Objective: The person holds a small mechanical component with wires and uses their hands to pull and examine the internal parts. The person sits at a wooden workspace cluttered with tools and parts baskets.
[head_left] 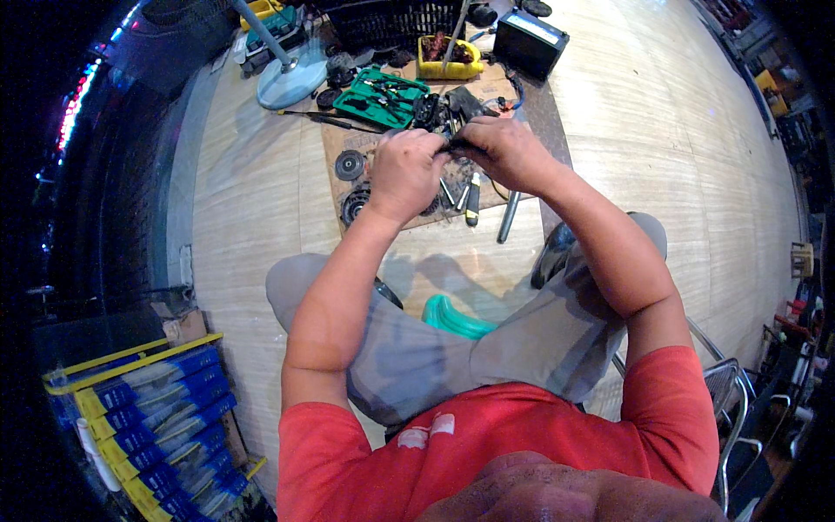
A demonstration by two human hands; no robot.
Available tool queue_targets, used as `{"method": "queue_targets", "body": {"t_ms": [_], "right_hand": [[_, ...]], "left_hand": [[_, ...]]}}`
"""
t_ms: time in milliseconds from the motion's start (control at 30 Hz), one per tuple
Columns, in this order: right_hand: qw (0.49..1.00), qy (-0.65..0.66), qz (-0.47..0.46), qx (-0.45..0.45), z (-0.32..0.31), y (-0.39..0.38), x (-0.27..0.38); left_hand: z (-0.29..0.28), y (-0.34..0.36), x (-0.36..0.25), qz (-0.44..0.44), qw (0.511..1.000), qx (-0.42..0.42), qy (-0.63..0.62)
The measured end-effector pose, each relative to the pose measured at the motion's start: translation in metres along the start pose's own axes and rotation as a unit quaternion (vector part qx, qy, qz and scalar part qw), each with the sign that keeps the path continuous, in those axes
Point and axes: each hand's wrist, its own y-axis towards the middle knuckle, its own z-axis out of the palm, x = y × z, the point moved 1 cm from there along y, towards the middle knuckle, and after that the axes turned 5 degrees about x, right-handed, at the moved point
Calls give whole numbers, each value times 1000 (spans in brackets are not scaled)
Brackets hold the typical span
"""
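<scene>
My left hand (407, 174) and my right hand (504, 155) meet over the cardboard, fingers closed from both sides on a small dark part (450, 150). Mostly covered by the fingers, its kind does not show. Just beyond them lies a cluster of dark mechanical parts (426, 111). A round dark metal part (350, 164) rests left of my left hand, with a dark ring-shaped part (355, 207) nearer to me. Below my hands are a yellow-and-black handled tool (472, 202) and a metal tube (510, 219).
Beyond the hands lie an open green tool case (381, 97), a yellow bin (449, 59), a black battery (531, 43) and a round stand base (291, 83). A green stool (457, 317) shows between my legs. A blue-and-yellow rack (165, 426) stands at left.
</scene>
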Motion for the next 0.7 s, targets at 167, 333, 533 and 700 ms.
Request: {"method": "queue_targets", "body": {"t_ms": [167,333,533,700], "right_hand": [[1000,-3,-17,7,3,2,-1],[999,26,-35,32,1,2,-4],[999,11,-28,10,2,2,-8],[997,-16,31,-67,-20,2,-15]], "left_hand": [[-4,-1,0,23,999,18,17],[-6,-3,-4,48,998,32,24],[-3,-5,-1,-27,998,61,-22],[-18,0,14,-159,984,60,-45]]}}
